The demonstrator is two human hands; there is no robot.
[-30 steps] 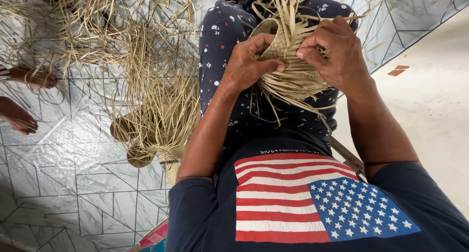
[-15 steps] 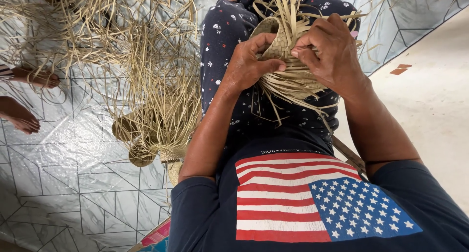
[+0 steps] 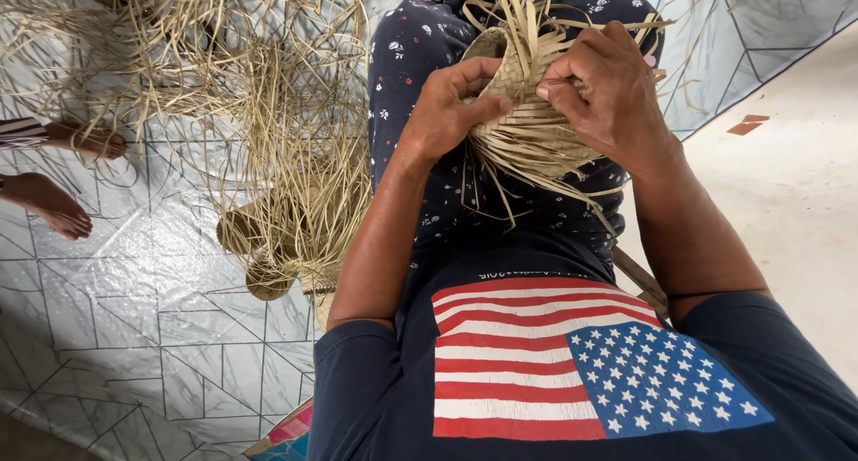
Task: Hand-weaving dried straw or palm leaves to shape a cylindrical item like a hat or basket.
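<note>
Left hand [image 3: 447, 113] and right hand [image 3: 608, 90] both close tightly around a half-woven straw basket [image 3: 527, 130] between them, loose strands [image 3: 295, 157] lying left.

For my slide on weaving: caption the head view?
Left hand and right hand grip a half-woven straw basket over the lap.

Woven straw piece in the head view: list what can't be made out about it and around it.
- Woven straw piece: its middle is covered by the left hand and right hand.
- Right hand's fingertips: tucked into the strips, grip unclear.
- Small woven items on the mat: half buried under loose straw.
- Another person's feet: cut off by the left edge.
</note>
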